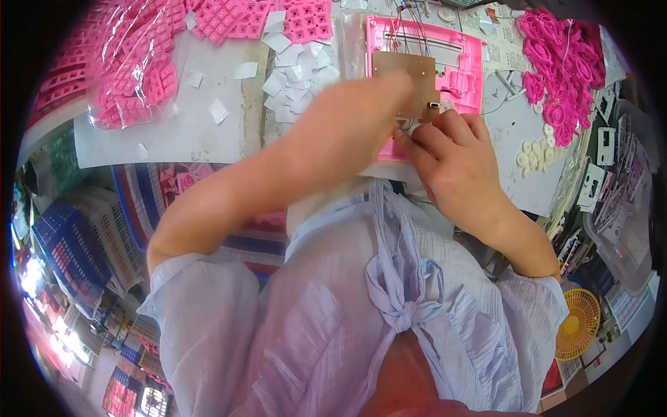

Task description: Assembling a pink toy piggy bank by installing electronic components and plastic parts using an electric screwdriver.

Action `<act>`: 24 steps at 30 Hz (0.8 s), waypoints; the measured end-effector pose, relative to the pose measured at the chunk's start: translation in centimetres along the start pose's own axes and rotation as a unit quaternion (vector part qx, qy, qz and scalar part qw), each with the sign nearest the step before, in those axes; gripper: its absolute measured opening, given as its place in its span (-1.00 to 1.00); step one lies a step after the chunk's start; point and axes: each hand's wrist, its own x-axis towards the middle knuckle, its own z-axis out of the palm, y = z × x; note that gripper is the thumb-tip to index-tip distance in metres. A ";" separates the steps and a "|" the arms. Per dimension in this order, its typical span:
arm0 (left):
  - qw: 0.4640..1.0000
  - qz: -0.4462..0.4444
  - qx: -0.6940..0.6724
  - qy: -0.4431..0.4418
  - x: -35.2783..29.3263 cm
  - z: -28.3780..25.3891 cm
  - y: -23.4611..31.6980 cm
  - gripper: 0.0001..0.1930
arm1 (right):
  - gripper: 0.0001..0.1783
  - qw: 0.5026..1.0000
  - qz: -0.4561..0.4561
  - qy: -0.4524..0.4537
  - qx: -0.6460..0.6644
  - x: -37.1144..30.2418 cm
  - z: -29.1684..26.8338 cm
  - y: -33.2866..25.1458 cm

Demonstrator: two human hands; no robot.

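A pink plastic housing [474,52] lies on the table in front of me. Over its open inside sits a brown circuit board [419,83], and thin coloured wires [410,24] run off the board's far edge. My left hand [354,115], smeared by motion, reaches across the board's left side; its fingers cannot be made out. At the board's near edge my right hand [458,156] is closed, with curled fingers and the thumb by small pale wires. Whatever lies between those fingertips is hidden.
White paper squares [295,76] lie left of the housing. Bagged pink keypad-like parts [135,69] are at the far left. To the right are magenta parts [556,62], cream round pieces [533,154] and a clear bin [618,229]. A yellow basket [578,323] stands lower right.
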 end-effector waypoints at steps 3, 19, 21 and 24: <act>0.980 -0.103 -0.020 0.169 1.1 -3.0 -1.4 -0.82 | -0.55 1.000 0.020 -0.008 0.007 -0.6 0.1 -0.2; 0.983 0.009 -0.002 0.181 -3.4 -1.4 -0.7 -0.86 | -0.70 0.994 0.032 0.081 0.071 0.0 0.6 0.9; 0.981 0.019 -0.020 0.194 -2.6 -1.6 -0.9 -0.88 | -0.69 0.995 0.038 0.080 0.046 0.0 1.0 0.4; 0.967 -0.015 -0.143 0.212 -2.0 -1.3 -1.1 -0.95 | -0.63 0.997 0.029 0.071 0.025 -0.5 1.9 0.4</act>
